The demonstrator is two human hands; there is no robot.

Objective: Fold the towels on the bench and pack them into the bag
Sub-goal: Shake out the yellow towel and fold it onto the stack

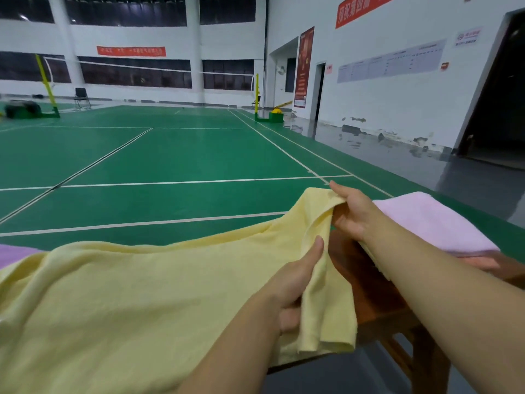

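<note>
A large yellow towel lies spread over the wooden bench, its cloth running from the left edge of the view across to the middle, where its right end hangs in a loose fold over the bench's near side. The left hand grips that right end: the thumb lies flat along the top of the cloth and the other fingers curl underneath it, so the towel is pinched between them. The right hand holds the far right corner of the same towel raised off the bench, with the thumb and forefinger closed on the edge and the remaining fingers curled below; the cloth between the two hands forms a slack, upright ridge. Just beyond the right forearm, a folded pink towel rests on the bench's far right part, lying flat and apart from the yellow one. A strip of lilac cloth shows at the left edge, partly covered by the yellow towel; what it is cannot be told. Behind the bench stretches a green court floor with white lines, a net post on a green base, and a white wall carrying red banners.
</note>
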